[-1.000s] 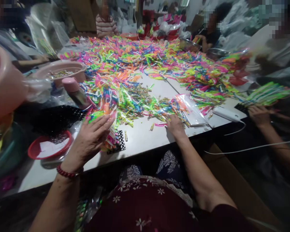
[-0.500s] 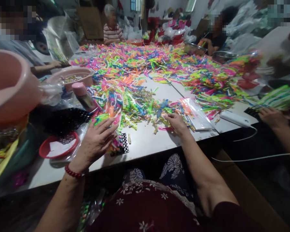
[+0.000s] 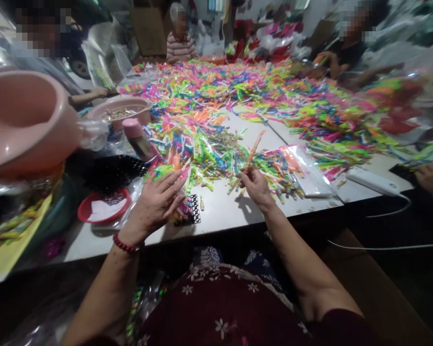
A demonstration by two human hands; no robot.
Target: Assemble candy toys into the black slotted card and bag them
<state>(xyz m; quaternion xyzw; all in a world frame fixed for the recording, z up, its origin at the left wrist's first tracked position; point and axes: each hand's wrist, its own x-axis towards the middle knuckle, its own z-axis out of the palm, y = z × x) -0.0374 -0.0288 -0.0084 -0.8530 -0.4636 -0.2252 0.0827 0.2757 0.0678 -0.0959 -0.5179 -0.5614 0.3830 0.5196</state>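
My left hand point(image 3: 155, 204) lies flat with fingers stretched over a bundle of bright plastic pieces point(image 3: 178, 192) standing in a small black grid rack point(image 3: 193, 215) near the table's front edge. My right hand point(image 3: 255, 186) is lifted a little off the table and pinches a long thin orange piece point(image 3: 253, 150) that sticks up and away from me. Just beyond both hands lies a loose heap of small coloured plastic pieces point(image 3: 220, 158). A red bead bracelet point(image 3: 124, 245) is on my left wrist.
A huge pile of neon plastic strips point(image 3: 260, 96) covers the white table point(image 3: 223, 211). Pink basins point(image 3: 25, 120) point(image 3: 124, 108), a pink-capped bottle point(image 3: 137, 137), a red dish point(image 3: 103, 206) and black mesh trays point(image 3: 108, 170) stand left. Clear bags point(image 3: 305, 173) and a white power strip point(image 3: 373, 181) lie right. Other people sit around.
My right hand has risen from the table and now holds a long orange piece upright. My left hand stays flat on the bundle. The view has shifted to the left.
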